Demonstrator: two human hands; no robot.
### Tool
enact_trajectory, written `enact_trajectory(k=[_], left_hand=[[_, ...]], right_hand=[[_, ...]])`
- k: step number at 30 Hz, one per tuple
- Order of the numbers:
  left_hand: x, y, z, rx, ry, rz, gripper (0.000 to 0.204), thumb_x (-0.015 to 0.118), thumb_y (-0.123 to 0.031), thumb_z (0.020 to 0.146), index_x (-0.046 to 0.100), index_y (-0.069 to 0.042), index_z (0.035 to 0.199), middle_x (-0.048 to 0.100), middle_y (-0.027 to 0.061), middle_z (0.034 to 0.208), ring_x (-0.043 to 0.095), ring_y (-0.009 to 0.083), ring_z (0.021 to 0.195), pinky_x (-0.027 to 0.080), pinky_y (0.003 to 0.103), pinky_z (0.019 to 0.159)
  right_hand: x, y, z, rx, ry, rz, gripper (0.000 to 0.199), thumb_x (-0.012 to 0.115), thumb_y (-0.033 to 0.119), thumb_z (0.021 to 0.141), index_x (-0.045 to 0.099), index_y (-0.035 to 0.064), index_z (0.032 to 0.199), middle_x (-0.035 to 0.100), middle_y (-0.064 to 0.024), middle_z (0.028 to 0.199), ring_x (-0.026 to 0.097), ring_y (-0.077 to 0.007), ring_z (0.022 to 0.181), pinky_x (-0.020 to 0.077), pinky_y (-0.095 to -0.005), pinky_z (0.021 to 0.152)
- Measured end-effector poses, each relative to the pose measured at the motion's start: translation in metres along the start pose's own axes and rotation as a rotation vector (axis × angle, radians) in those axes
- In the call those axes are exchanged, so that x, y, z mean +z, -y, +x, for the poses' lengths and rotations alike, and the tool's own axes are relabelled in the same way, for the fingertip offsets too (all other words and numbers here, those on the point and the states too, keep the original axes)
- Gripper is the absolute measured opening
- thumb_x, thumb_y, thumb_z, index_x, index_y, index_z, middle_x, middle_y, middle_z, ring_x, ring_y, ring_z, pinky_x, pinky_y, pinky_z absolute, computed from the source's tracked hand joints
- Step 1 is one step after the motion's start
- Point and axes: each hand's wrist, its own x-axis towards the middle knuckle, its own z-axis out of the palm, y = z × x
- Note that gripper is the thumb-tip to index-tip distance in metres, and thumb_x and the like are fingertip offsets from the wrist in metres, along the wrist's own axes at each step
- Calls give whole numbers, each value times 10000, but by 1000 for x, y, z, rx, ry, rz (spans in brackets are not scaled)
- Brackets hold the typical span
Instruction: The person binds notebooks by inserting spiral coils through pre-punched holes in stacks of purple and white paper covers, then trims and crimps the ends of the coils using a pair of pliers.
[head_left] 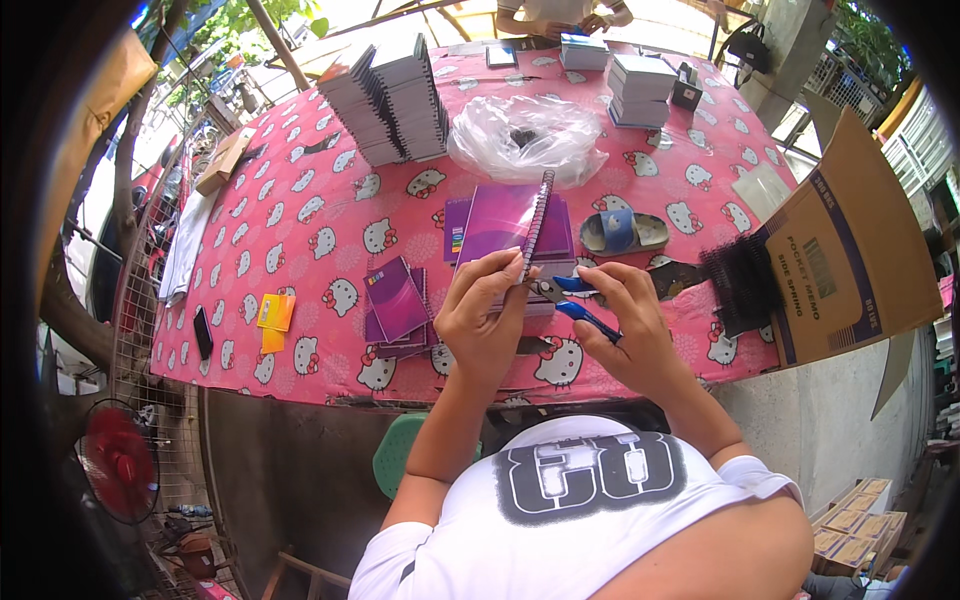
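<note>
My left hand [485, 312] is closed on the lower end of a purple spiral notebook [508, 218], whose dark coil runs up its right edge. My right hand [637, 318] grips blue-handled pliers [590, 320], the handles spread apart. The pliers' jaws meet the bottom end of the coil, by my left fingertips; fingers partly hide the exact contact. Beneath and behind the held notebook lie more purple notebooks [556, 228]. To the left of my left hand sits a small stack of purple notebooks [397, 302].
Tall stacks of spiral notebooks [410, 100] and a clear plastic bag [525, 140] stand farther back. A blue slipper [625, 232] lies right of the notebooks. Black coils [740, 285] spill from a cardboard box [840, 250]. A phone [203, 332] lies left; another person [565, 15] sits opposite.
</note>
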Motion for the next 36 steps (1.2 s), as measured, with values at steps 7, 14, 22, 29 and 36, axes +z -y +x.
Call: enact_trajectory(k=[7, 14, 22, 29, 36], left_hand=[[-9, 4, 1, 225, 5, 77, 179, 718, 132, 734, 682, 22, 871, 692, 143, 913, 670, 184, 846, 535, 264, 713], [-64, 38, 22, -163, -817, -274, 178, 720, -16, 828, 544, -30, 804, 663, 113, 932, 630, 171, 873, 516, 269, 783], [-148, 170, -98, -675, -718, 591, 276, 734, -179, 828, 555, 10, 921, 643, 126, 1011, 611, 225, 909, 485, 365, 857], [-96, 100, 26, -450, -194, 427, 349, 668, -151, 870, 551, -20, 1172, 581, 113, 1174, 552, 234, 1101, 422, 392, 956], [8, 63, 114, -170, 818, 336, 249, 668, -160, 857, 658, -8, 1053, 664, 149, 1039, 643, 227, 951, 489, 340, 846]], right_hand=[[1, -37, 5, 764, 703, 1594, 452, 510, 349, 989, 561, -37, 1219, 650, -102, 1073, 613, -161, 910, 471, -306, 855], [33, -56, -40, 232, 276, 214, 461, 653, 291, 887, 557, 12, 1242, 593, -160, 1129, 570, -275, 1030, 456, -379, 871], [40, -91, -95, 77, 220, -324, 532, 787, 287, 716, 601, 33, 1144, 541, -179, 1200, 505, -358, 1127, 397, -460, 967], [-72, -249, -77, 873, -64, -1022, 436, 753, 345, 773, 598, 64, 1068, 576, -129, 1080, 557, -319, 1054, 472, -455, 877], [-78, -311, -89, 826, 5, -820, 258, 726, 249, 804, 601, 41, 888, 609, -153, 944, 632, -358, 873, 498, -459, 737]])
